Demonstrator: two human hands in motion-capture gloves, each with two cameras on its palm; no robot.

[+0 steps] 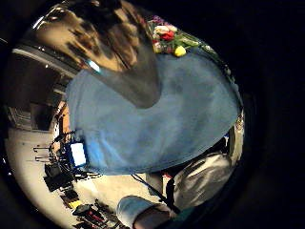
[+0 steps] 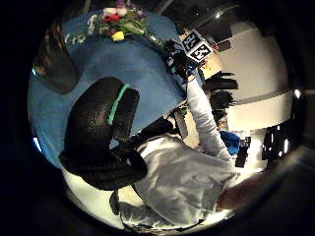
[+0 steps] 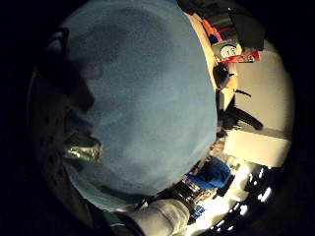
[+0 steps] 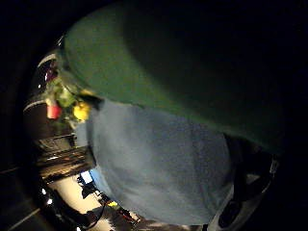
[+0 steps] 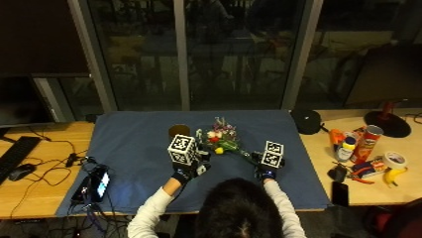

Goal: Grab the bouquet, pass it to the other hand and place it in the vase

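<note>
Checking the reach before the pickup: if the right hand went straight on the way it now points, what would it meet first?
Probably the bouquet: its stem end lies on the blue cloth just ahead of the right hand. Depth is unclear.

A blue cloth [image 5: 138, 144] covers the middle of a wooden table [image 5: 39, 191]. At nine o'clock of the cloth a phone with a lit screen [image 5: 100, 181] lies on its edge among dark cables [image 5: 63, 153]; farther out at eight o'clock sit a mouse [image 5: 20, 171] and a keyboard [image 5: 12, 148]. At two o'clock a black round case [image 5: 306, 120] rests at the cloth's corner. At three o'clock stand a red tube can [image 5: 367, 141] and a white bottle [image 5: 345, 148], with a tape roll [image 5: 395, 159] and a banana [image 5: 394, 175] beside them. A dark phone [image 5: 339, 193] lies at four o'clock.
</note>
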